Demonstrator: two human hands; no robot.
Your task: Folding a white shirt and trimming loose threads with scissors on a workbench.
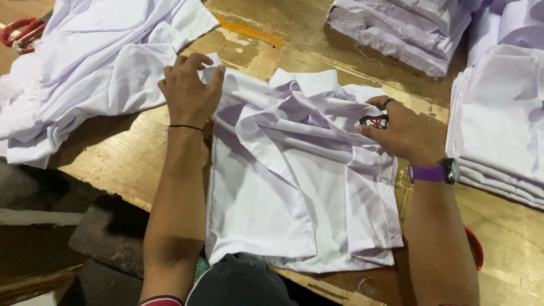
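One folded white shirt lies mid-frame on the wooden desk. The left hand pinches its upper left corner; the right hand presses flat beside one chest badge. Farther back: one loose white heap upper left, one pair of red scissors, and two folded stacks at right.

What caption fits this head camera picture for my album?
Two hands, left hand and right hand, press a white shirt on a wooden table beside stacked shirts.
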